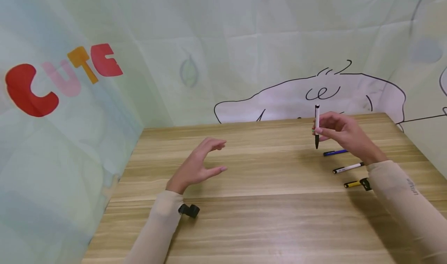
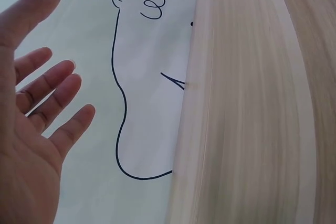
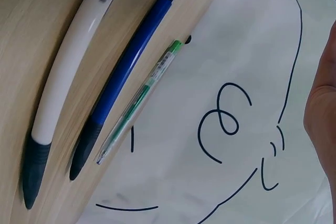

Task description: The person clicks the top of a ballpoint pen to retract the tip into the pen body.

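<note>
My right hand [image 1: 340, 132] pinches a white pen [image 1: 317, 118] with a black grip, holding it upright with its tip down above the far right of the table. In the right wrist view only the edge of that hand [image 3: 321, 98] and a bit of the held pen show. Below the hand lie a blue pen [image 1: 335, 152], another white pen [image 1: 348, 168] and a yellow pen [image 1: 352, 184]. A clear green pen [image 3: 139, 103] lies beside the blue one, mostly hidden by the hand in the head view. My left hand [image 1: 199, 165] hovers over the table, thumb and fingers apart, holding nothing.
The wooden table [image 1: 244, 217] reaches back to a pale cloth backdrop [image 1: 223, 62] with line drawings and coloured letters. A small black device [image 1: 189, 210] sits at the left wrist, and a similar one [image 1: 366, 184] at the right.
</note>
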The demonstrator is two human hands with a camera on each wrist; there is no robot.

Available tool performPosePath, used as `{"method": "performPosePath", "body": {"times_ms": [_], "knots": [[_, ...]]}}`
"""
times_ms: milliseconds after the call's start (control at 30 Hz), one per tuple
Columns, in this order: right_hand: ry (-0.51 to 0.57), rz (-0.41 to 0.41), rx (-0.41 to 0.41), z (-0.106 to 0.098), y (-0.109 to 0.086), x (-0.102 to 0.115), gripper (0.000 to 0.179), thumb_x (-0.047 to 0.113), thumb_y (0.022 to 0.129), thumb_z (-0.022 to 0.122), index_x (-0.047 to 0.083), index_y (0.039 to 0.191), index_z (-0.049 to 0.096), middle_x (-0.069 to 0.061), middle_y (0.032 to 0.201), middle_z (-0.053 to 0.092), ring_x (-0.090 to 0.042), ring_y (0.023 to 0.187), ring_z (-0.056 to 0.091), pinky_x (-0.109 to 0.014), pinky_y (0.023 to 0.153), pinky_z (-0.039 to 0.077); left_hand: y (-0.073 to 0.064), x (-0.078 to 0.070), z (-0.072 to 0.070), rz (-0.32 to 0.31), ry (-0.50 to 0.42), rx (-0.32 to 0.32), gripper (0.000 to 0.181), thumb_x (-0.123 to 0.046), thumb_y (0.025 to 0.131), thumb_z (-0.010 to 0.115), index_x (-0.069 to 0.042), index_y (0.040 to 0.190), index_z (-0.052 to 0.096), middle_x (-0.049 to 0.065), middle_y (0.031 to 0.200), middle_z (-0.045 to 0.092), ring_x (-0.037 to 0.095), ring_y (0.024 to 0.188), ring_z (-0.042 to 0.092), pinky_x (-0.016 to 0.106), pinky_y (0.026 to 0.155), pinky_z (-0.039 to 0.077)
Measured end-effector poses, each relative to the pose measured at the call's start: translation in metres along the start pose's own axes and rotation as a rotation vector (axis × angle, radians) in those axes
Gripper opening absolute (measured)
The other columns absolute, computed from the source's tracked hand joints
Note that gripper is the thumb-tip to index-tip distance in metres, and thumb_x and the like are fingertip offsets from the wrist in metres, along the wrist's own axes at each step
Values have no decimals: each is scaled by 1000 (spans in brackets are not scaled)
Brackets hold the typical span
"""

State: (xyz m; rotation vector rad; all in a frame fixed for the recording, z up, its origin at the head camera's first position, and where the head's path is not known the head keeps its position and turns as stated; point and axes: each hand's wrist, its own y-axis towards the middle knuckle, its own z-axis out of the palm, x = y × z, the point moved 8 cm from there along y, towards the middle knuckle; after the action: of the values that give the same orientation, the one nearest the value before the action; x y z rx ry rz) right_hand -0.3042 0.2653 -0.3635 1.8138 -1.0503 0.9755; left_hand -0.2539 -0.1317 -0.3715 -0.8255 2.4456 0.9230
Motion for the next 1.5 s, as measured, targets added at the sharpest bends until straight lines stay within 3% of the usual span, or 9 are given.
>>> {"method": "performPosePath", "body": {"times_ms": [167, 533, 833, 1033, 1167, 1500], "knots": [[55, -35, 24, 8, 2, 5, 24, 3, 99, 63, -4, 121, 58, -17, 109, 69, -23, 97, 72, -34, 75, 63, 7, -2, 3, 16, -3, -12, 75, -23, 86, 84, -16, 150, 46, 3, 135, 56, 21, 124, 56, 36, 109, 47], [178, -79, 36, 22, 5, 14, 20, -1, 98, 63, -6, 117, 58, -17, 106, 70, -19, 95, 72, -34, 73, 63, 20, -13, 8, 67, -2, -21, 75, -20, 85, 84, -11, 149, 46, 9, 133, 57, 23, 121, 57, 38, 108, 49], [132, -79, 45, 37, 6, 21, 20, 4, 99, 64, -4, 117, 59, -19, 109, 68, -22, 97, 71, -36, 75, 63, 29, -18, 13, 85, -17, -23, 73, -20, 85, 83, -6, 147, 47, 8, 133, 58, 23, 122, 57, 38, 108, 48], [131, -66, 52, 46, 4, 23, 19, 6, 100, 64, -1, 117, 60, -20, 109, 68, -21, 97, 71, -38, 75, 63, 36, -24, 17, 92, -20, -32, 74, -21, 85, 84, -9, 148, 47, 8, 132, 59, 21, 122, 57, 36, 108, 48], [158, -87, 59, 52, 4, 27, 19, 3, 99, 64, -2, 117, 59, -23, 109, 67, -22, 95, 71, -37, 75, 63, 42, -28, 18, 102, -38, -40, 74, -20, 84, 84, -9, 147, 47, 9, 132, 58, 21, 123, 57, 36, 109, 48], [233, -137, 85, 67, 5, 38, 19, -2, 98, 63, -4, 116, 60, -17, 104, 67, -26, 93, 71, -33, 73, 63, 55, -40, 25, 158, -72, -62, 75, -16, 82, 86, -6, 146, 48, 10, 130, 59, 23, 120, 58, 35, 108, 48]]}}
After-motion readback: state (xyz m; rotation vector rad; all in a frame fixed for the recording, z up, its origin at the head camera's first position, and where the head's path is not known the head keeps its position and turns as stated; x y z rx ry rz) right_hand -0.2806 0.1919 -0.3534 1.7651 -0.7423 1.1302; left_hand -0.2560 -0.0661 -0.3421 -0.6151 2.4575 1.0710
